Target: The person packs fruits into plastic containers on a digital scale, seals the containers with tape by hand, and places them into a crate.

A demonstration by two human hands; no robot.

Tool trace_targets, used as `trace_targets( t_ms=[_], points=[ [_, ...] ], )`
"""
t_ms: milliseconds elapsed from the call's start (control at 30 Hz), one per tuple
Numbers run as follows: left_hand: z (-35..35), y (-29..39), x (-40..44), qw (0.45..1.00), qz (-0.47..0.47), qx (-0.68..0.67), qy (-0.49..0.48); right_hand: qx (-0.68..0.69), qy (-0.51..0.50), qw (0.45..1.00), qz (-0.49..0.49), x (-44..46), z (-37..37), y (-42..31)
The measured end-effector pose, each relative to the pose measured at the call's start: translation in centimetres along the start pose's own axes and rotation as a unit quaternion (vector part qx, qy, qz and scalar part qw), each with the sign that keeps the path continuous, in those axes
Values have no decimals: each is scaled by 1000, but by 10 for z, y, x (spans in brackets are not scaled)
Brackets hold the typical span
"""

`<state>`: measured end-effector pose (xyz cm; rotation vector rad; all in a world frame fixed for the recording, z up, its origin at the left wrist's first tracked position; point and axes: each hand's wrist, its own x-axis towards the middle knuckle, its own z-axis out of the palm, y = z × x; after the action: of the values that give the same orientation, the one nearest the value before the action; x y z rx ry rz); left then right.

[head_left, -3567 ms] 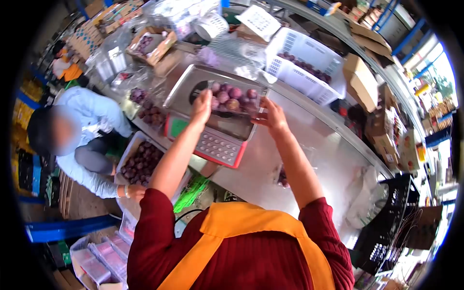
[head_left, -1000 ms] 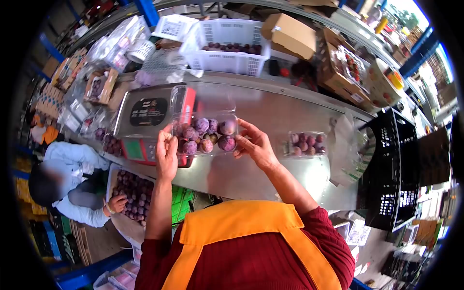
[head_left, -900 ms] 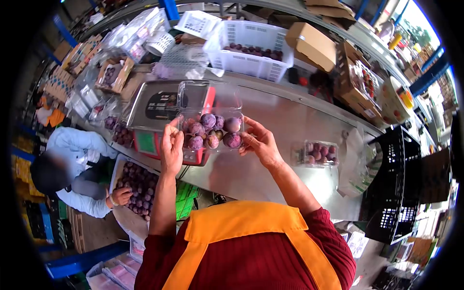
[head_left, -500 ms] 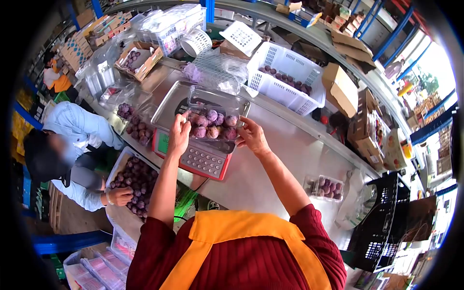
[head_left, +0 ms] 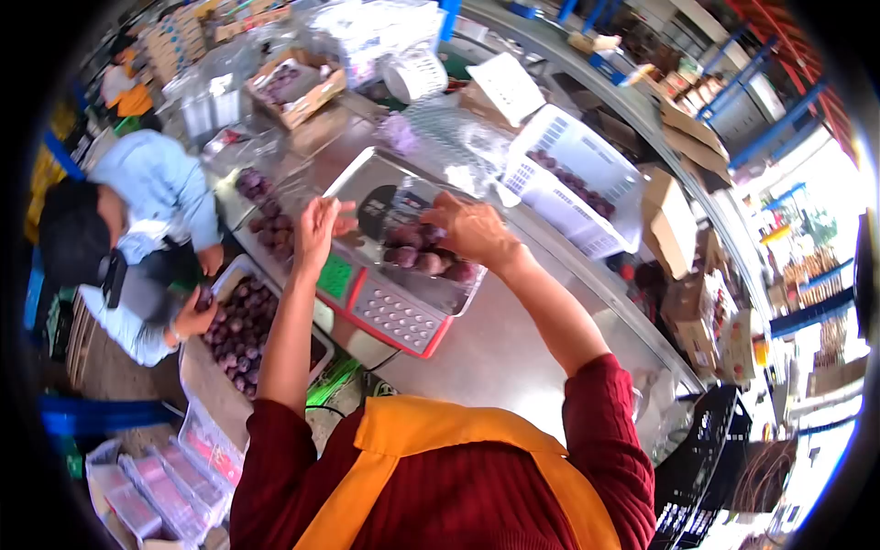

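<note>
A clear plastic box of purple plums [head_left: 428, 260] rests on the metal tray of a red scale [head_left: 396, 316] with a green display. My right hand [head_left: 472, 231] is over the far right side of the box, fingers curled down among the plums; whatever they grip is hidden. My left hand [head_left: 321, 229] is raised at the tray's left edge, apart from the box, its fingers parted and empty.
A co-worker in light blue [head_left: 151, 188] is at the left, one hand holding a plum beside a crate of plums [head_left: 243, 335]. A white basket [head_left: 573, 188] stands behind the scale. Black crates [head_left: 701, 449] are at the lower right.
The box was held in both hands; now it sits on the scale tray. My left hand has let go and moved left. My right hand has moved over the plums. The co-worker has lifted a plum.
</note>
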<state>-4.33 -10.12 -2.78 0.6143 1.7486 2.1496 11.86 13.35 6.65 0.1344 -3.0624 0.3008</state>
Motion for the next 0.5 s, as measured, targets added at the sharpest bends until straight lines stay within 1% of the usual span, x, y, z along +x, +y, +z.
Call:
trace_targets(
  t_ms=[33,67,100,133,167,200,233,267,300,333,367,400,433,500],
  points=[
    [-13,7,9,999,5,-13,41,-2,-3,1000,-1,2,4,-1],
    [-31,8,21,993,3,-49,111,-43,97,992,-66,1,22,11],
    [-51,6,33,980,3,-85,180,34,112,992,-53,-3,16,8],
    [-76,6,41,963,14,-67,261,61,153,986,-29,-11,5,-3],
    [-105,6,50,940,29,-50,337,127,166,977,29,-20,7,-4],
    [-148,-5,58,928,68,-15,366,216,133,958,130,-32,-2,-4],
    [-185,-14,59,913,106,20,393,254,135,948,139,-42,-5,10],
    [-199,-3,52,912,81,67,396,285,149,936,141,-52,-8,31],
    [-211,0,45,916,54,107,382,283,166,933,149,-60,-23,50],
    [-230,-11,39,935,30,173,309,214,230,937,151,-66,-18,93],
    [-242,-23,32,944,4,236,231,200,276,925,169,-73,-27,130],
    [-232,-22,23,940,-63,268,202,179,338,895,232,-82,-32,163],
    [-250,-54,25,940,-69,293,159,154,398,856,292,-91,-36,187],
    [-228,-53,15,912,-15,390,123,69,418,849,316,-113,-44,205]
  ],
)
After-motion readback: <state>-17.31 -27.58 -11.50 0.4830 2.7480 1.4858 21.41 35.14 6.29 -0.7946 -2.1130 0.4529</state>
